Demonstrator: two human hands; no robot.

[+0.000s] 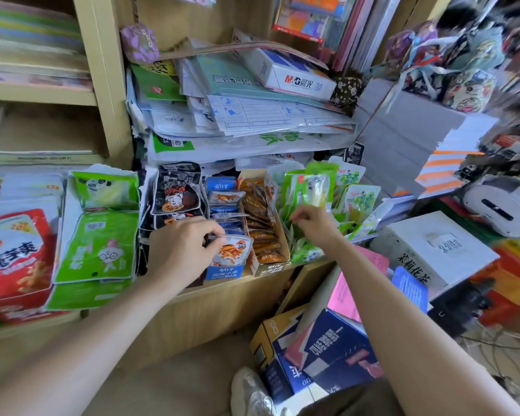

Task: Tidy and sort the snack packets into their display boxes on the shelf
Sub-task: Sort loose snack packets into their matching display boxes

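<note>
**Entry: snack shelf, sorting under way. Landmark: blue box [224, 273], at the front edge of the shelf [222, 295].**

- Left hand [182, 250]: pinched the top edge of the front packet [233, 250], a clear one printed in orange, which stood upright at the front of the blue box.
- Right hand [311, 222]: beyond the box to the right of the blue box, fingers curled among the green packets [309, 187]. Whether it held one could not be told through the blur.
- Orange box [269, 265]: touching the blue box's right side, with brown packets in a row.
- Black packets [177, 190]: just left of the blue box, leaning loosely.
- Panda packets [102, 244]: further left, lying flat, with a red bag [15, 253] beyond them.

**Risks, as judged:**
- The front packet stood above the blue box's low front wall. A slack pinch would likely tip it off the shelf onto the cartons [327, 349] below.
- The green packets were fanned loosely, so pulling one might drag its neighbours out.
- The paper stack [252, 115] above the blue box overhung the snacks, and a raised hand could dislodge it.

**Surface and room:** pale wood shelf in a crowded shop corner. Stationery was piled above the blue box, and cartons sat on the floor below it.
</note>
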